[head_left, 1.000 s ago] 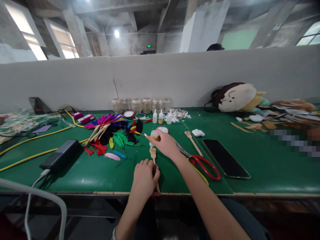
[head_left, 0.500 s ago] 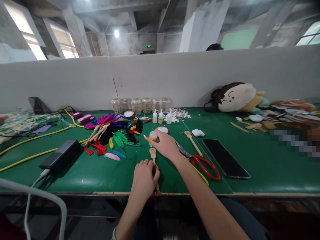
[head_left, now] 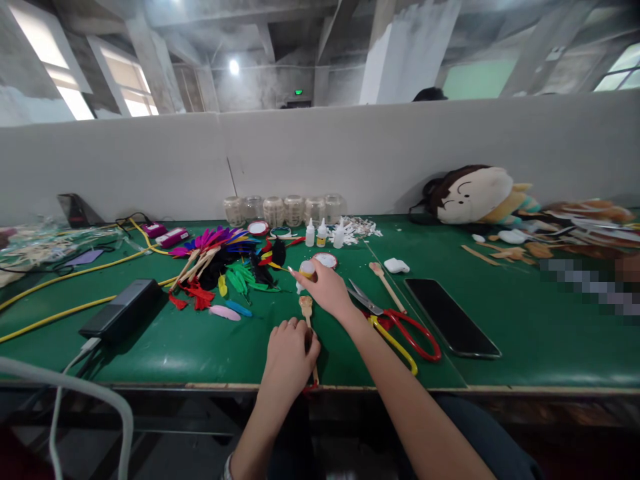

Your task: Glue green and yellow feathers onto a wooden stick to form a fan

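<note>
Bottle (head_left: 307, 269) is pinched by the right hand (head_left: 326, 290), stick (head_left: 306, 308) gripped by the left hand (head_left: 289, 350); a hard squeeze could drip onto feathers (head_left: 215, 239) at 10 o'clock.

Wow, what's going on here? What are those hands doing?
A person is working at a green table. Their right hand holds a small bottle tipped over a wooden stick, which their left hand grips near the table's front edge. Colourful feathers lie to the left, and scissors with red and yellow handles lie to the right.
</note>
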Available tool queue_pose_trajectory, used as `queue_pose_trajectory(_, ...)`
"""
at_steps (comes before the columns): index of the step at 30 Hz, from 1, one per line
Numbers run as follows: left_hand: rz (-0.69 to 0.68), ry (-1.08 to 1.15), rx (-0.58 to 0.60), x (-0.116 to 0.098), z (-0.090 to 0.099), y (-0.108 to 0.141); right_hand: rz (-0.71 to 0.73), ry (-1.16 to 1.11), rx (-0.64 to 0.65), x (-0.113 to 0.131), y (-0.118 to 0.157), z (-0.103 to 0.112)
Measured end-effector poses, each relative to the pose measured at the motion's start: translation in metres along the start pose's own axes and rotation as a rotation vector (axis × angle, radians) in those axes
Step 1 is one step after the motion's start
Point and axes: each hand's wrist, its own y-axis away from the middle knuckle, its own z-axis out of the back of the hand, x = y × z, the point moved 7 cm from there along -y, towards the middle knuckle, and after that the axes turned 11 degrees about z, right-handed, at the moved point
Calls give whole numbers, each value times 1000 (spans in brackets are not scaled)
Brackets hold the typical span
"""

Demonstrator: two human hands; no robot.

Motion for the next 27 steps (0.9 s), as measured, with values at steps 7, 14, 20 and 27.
queue_pose_trajectory(7, 3, 3, 10, 0, 1, 0, -10, -7, 26, 0, 1, -2)
queue_pose_trajectory(14, 4, 14, 5, 0, 1, 0, -11, 16, 7, 1, 1, 2)
queue_pose_trajectory(20, 11, 16, 5, 0, 1, 0, -33, 94, -56, -1, 1, 10)
queue_pose_trajectory(27, -3, 17, -5, 1, -1, 0, -34, 143, -42, 3, 1, 18)
